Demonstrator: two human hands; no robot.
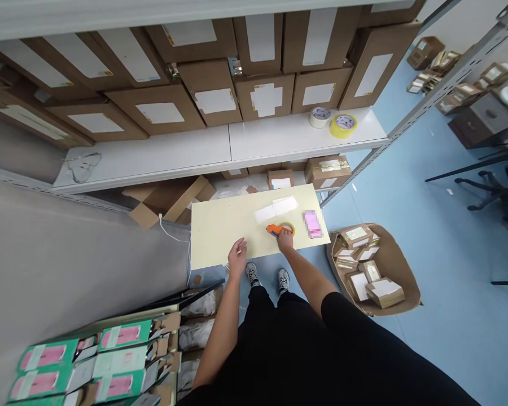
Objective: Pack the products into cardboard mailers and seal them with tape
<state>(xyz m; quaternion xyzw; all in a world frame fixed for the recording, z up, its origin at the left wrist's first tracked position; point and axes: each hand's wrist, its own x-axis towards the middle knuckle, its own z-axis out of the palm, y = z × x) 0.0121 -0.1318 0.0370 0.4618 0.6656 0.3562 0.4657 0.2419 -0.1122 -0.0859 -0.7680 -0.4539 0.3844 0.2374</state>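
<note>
My right hand (285, 241) is closed on an orange tape dispenser (274, 229) that carries a roll of yellowish tape, low over the pale yellow tabletop (220, 225). At the table's front edge, my left hand (237, 255) holds nothing I can see, its fingers loosely bent and apart. White paper slips (276, 209) lie partly overlapped behind the dispenser. Right of my right hand is a pink, pixelated rectangular item (312, 224), its details blurred out.
A shelf (165, 155) behind the table bears cardboard boxes and two tape rolls (342, 125). An open carton (173, 197) sits below it. On the floor at right, a large cardboard bin (400, 265) holds several parcels. Green-and-pink packages (42, 356) are stacked at lower left.
</note>
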